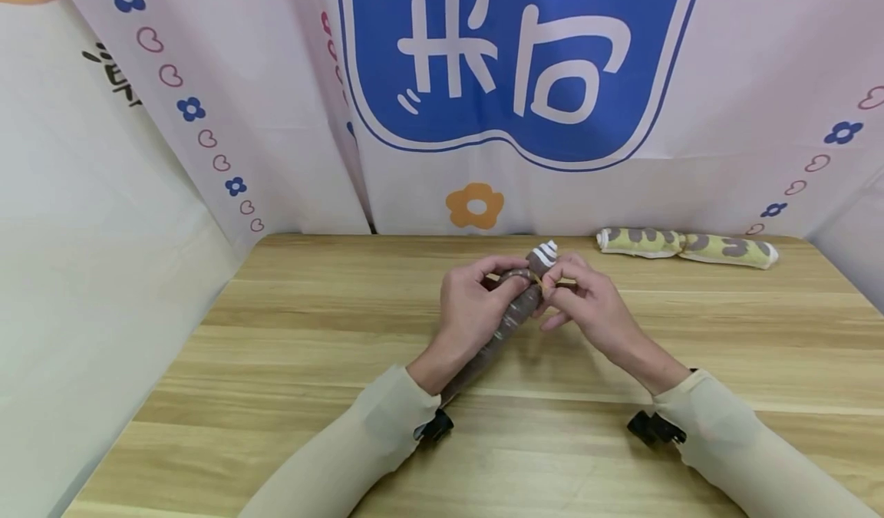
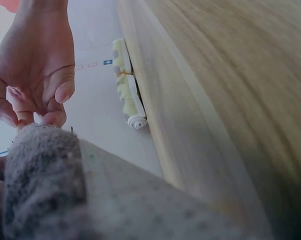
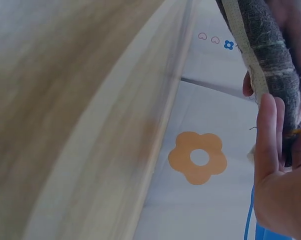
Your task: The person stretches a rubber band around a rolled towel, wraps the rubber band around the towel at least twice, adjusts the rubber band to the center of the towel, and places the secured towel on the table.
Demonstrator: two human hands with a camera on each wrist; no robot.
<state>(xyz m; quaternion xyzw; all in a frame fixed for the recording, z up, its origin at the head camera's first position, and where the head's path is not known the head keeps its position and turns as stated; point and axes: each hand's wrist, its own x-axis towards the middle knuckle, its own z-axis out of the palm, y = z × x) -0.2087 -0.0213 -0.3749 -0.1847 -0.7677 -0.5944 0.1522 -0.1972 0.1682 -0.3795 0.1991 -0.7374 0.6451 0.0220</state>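
Note:
A rolled brown towel (image 1: 509,323) with white stripes slants away over the table, its white spiral end pointing to the far side. My left hand (image 1: 471,303) grips it near that end, thumb on top. Around the roll there, a thin yellow rubber band (image 1: 538,279) shows, pinched by the thumb and forefinger of my right hand (image 1: 595,305). In the left wrist view the fuzzy grey-brown roll (image 2: 43,175) fills the near part, with the right hand (image 2: 38,65) beyond it. The right wrist view shows the roll's pale edge (image 3: 235,27) along one side.
A second rolled towel (image 1: 642,242), yellow-green with grey patches and tied at its middle, lies at the table's far right edge. The wooden table (image 1: 290,418) ends at a printed cloth backdrop (image 1: 414,188). Black wrist cameras (image 1: 435,428) sit under both sleeves.

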